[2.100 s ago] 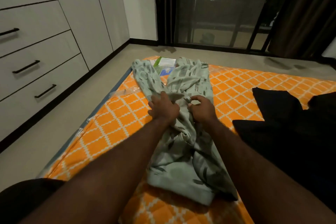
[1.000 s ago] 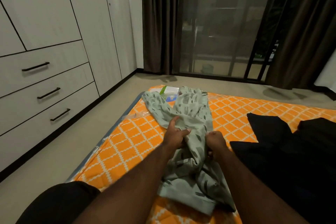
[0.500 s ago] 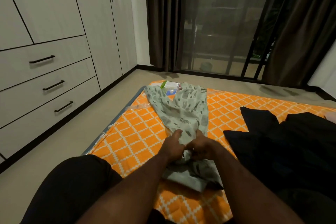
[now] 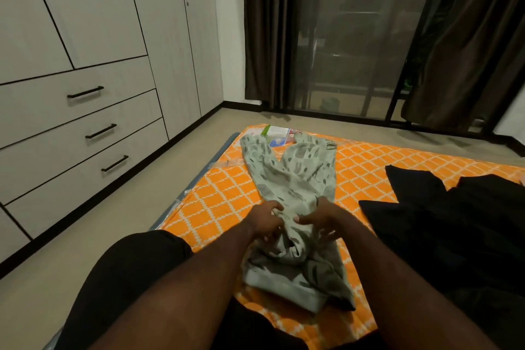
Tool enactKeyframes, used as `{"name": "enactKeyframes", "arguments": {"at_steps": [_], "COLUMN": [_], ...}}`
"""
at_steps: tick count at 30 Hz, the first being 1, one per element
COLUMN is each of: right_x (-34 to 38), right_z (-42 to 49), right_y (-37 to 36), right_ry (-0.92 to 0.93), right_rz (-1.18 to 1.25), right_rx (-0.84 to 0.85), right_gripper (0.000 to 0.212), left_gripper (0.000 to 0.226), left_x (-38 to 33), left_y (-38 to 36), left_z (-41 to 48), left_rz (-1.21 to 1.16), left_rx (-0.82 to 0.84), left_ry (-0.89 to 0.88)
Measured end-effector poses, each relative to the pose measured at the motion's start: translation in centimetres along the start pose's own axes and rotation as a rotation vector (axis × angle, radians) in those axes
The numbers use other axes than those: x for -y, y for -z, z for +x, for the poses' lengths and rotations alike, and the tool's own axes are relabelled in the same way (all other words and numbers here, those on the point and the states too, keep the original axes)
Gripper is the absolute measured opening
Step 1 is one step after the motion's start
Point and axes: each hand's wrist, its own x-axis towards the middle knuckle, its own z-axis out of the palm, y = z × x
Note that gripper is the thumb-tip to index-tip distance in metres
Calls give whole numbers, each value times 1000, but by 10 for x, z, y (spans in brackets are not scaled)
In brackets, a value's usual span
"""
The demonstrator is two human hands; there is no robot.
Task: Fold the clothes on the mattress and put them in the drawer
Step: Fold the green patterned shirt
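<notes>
Pale green patterned trousers (image 4: 295, 179) lie lengthwise on the orange patterned mattress (image 4: 221, 202), legs pointing away, waistband bunched near me. My left hand (image 4: 265, 220) and my right hand (image 4: 321, 220) sit side by side at the crotch area, fingers curled into the bunched fabric. A heap of black clothes (image 4: 443, 224) lies to the right on the mattress. Three closed drawers with black handles, the middle one (image 4: 100, 131) among them, are in the white wardrobe on the left.
A green-and-white packet (image 4: 277, 132) lies at the mattress's far corner under the trouser legs. Bare floor (image 4: 119, 221) runs between mattress and wardrobe. Dark curtains and a glass door (image 4: 349, 37) stand beyond. My black-clad knee (image 4: 136, 270) is at the mattress's near left.
The view has tilted up, showing more of the wardrobe. My hands slid back along the trousers toward the waistband and now spread slightly apart on the bunched fabric.
</notes>
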Motion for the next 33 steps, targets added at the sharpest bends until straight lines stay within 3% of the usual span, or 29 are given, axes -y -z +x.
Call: {"name": "enactKeyframes", "arguments": {"at_steps": [3,6,9,12,14,18,23,25,27,31,33], "right_x": [5,15,24,29,28,18,17,18,21,53,83], "right_z": [15,35,59,84,98,122,136,138,139,146,155], "right_y": [11,22,27,25,20,19,38,47,55,63,61], "right_ry": [165,302,385,407,389,248,158,116,100,239,337], "right_rz": [33,9,-44,-122,-175,-370,-479,-451,-483,-555,-518], "right_rx": [-291,-396,-345,-261,-241,-206,-46,17,-15,-292,-249], "right_gripper": [91,66,62,64,62,45,63,60,55,48,40], "left_gripper": [37,32,25,24,31,35,16,15,17,19,21], "left_x": [3,6,4,6,10,14,6,4,8,12,13], "left_y": [13,25,33,33,33,34,45,47,48,59,66], "left_z": [13,30,53,79,93,120,139,143,152,180,199], "left_rz": [-37,-132,-321,-348,-358,-615,-712,-697,-659,-719,-821], "left_rx": [-35,-90,-204,-282,-274,-236,-164,-125,-129,-227,-271], "left_ry": [15,14,77,138,188,286,281,266,250,225,231]}}
